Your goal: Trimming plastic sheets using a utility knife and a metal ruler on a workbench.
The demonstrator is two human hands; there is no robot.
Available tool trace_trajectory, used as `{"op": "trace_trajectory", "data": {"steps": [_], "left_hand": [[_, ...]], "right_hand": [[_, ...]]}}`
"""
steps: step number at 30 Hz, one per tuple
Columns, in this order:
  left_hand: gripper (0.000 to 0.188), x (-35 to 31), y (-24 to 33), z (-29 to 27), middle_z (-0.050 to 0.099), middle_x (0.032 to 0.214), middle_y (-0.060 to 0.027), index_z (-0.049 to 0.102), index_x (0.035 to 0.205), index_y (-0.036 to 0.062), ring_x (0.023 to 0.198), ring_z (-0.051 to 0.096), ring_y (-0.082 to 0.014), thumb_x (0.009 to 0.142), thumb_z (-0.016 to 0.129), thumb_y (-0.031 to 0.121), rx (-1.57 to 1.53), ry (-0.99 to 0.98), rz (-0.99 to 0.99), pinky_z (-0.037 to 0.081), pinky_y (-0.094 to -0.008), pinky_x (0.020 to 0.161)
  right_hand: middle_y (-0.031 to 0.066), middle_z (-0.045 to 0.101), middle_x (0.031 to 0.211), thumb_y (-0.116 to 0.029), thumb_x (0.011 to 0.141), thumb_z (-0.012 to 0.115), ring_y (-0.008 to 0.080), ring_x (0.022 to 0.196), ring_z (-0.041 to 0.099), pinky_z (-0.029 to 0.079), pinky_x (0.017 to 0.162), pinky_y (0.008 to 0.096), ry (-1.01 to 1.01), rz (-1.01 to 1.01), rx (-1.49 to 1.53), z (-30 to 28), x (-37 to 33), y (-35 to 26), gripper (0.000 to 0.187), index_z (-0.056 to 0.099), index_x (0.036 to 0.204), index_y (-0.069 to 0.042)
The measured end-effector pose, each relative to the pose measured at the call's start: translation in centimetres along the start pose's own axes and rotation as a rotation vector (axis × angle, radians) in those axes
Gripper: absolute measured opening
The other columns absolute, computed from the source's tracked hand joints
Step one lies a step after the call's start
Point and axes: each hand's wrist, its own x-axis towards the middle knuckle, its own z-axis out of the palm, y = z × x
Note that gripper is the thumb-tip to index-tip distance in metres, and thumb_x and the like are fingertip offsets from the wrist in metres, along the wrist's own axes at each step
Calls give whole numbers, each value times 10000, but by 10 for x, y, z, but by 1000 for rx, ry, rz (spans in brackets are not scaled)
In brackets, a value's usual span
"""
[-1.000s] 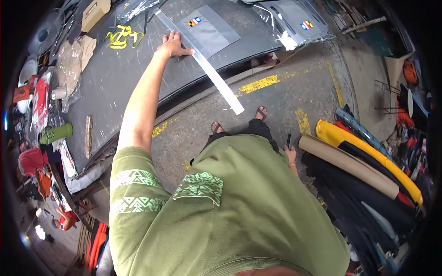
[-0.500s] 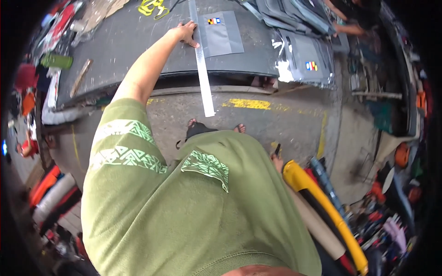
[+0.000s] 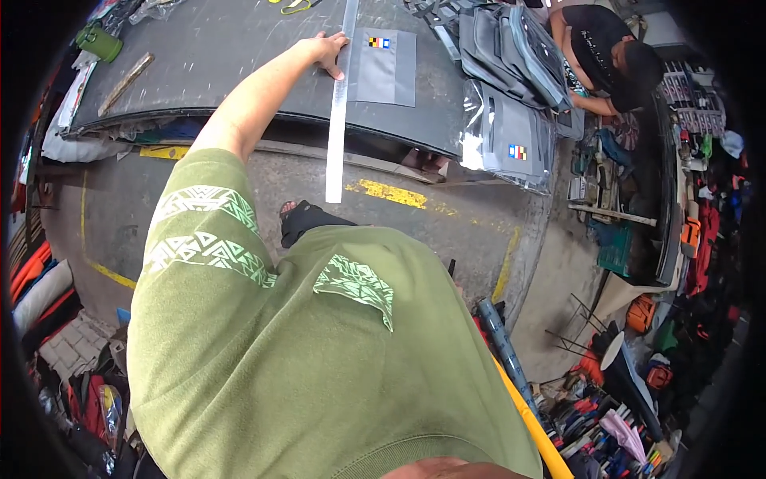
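Ruler (image 3: 338,112), long and pale, now lying almost straight up and down along the left edge of the grey fabric panel (image 3: 384,68); a second ago slanted across the dark desk (image 3: 239,56), half a second ago nearly upright. Pressed flat near its top by the left hand (image 3: 325,49), fingers spread, no closed grip, only pushing down. Lower end hanging over the desk edge above the concrete floor (image 3: 447,231). Probably lined up against the panel for marking or cutting, judging from this position. Right hand not visible, hidden behind the green shirt (image 3: 319,359), so grip there impossible to tell.

Further left on the desk: a green cup (image 3: 100,41) and a wooden stick (image 3: 125,80). Near the top, yellow scissors (image 3: 295,6). To the right of the panel, grey bags in clear plastic (image 3: 511,144). Beyond them another person in a black shirt (image 3: 606,52), bent over own work. Yellow painted lines (image 3: 391,193) on the floor; coloured bags and rolls heaped at both sides of the room.
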Motion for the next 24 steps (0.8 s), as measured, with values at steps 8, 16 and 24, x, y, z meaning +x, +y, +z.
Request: {"op": "trace_trajectory", "data": {"steps": [8, 16, 24], "left_hand": [[1277, -29, -14, -2, 136, 1740, -24, 201, 1645, 218, 1562, 163, -457, 644, 947, 486, -17, -5, -73, 286, -566, 1250], [1200, -43, -26, -5, 248, 1699, -60, 296, 1614, 156, 1555, 249, -354, 676, 856, 653, 123, 107, 45, 328, -646, 1189], [1204, -36, -44, 13, 190, 1708, -174, 279, 1614, 57, 1590, 155, -344, 747, 737, 756, 97, 179, 264, 218, -567, 1263]], "right_hand": [[29, 633, 689, -180, 949, 708, 137, 541, 565, 428, 493, 320, -85, -102, 66, 50, -16, -73, 177, 578, 917, -64], [58, 631, 823, -425, 969, 716, 142, 729, 577, 490, 666, 324, 120, -668, -295, 147, -70, -174, 431, 598, 1031, -15], [33, 745, 824, -459, 987, 687, 93, 694, 621, 502, 672, 268, -191, -560, -231, 295, -140, -324, 463, 731, 1019, 1]]}}
